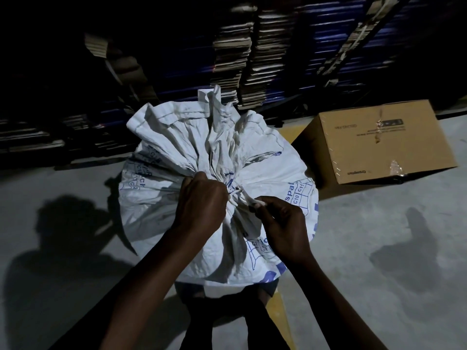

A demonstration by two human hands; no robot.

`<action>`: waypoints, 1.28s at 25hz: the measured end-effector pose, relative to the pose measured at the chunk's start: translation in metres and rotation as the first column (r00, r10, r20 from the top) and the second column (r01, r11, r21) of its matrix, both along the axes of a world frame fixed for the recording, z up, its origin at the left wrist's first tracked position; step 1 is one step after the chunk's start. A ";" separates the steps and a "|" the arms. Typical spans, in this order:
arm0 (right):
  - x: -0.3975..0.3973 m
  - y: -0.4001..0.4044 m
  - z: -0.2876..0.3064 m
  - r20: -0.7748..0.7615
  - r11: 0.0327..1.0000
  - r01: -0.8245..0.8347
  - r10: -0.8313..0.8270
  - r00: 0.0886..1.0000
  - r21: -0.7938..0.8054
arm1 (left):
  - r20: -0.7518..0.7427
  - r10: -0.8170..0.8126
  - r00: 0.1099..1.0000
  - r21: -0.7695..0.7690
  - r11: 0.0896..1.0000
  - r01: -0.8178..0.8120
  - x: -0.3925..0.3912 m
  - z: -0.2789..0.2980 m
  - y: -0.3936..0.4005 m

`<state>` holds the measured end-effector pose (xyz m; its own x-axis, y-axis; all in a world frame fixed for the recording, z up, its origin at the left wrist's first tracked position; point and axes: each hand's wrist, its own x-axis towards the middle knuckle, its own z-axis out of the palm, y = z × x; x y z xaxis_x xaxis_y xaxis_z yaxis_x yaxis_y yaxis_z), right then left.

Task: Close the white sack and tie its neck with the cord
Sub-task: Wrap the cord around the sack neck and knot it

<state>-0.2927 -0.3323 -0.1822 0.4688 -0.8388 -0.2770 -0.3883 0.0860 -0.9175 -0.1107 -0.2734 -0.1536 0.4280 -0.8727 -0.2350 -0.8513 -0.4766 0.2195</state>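
Two bare forearms reach in from the bottom edge, nearest of all, and meet over the top of the sack. The left hand is balled into a fist, fingers curled tight around the gathered neck of the white sack, knuckles up. Just beside it, the right hand pinches one end of the cord between thumb and fingertips, the other fingers folded in beneath. The pale cord runs a short way from that pinch to the neck, where it wraps the bunched cloth; whether a knot is already made there I cannot tell.

Above the grip, the loose mouth of the sack fans out in crumpled folds, pointing away from the person. Below it, the full body bulges round, printed with blue letters and a grid of boxes. The sack stands on a grey concrete floor, between the person's legs and a wall of stacked flattened cardboard in deep shadow. A brown cardboard box sits on the floor to the right, near the sack but apart from it. A yellow floor line shows by the sack's base.
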 end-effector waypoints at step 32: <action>0.030 0.000 -0.002 -0.388 0.863 -0.381 0.244 0.889 -0.331 | -0.082 -0.082 0.993 -0.295 0.954 0.055 -0.008 -0.035 -0.003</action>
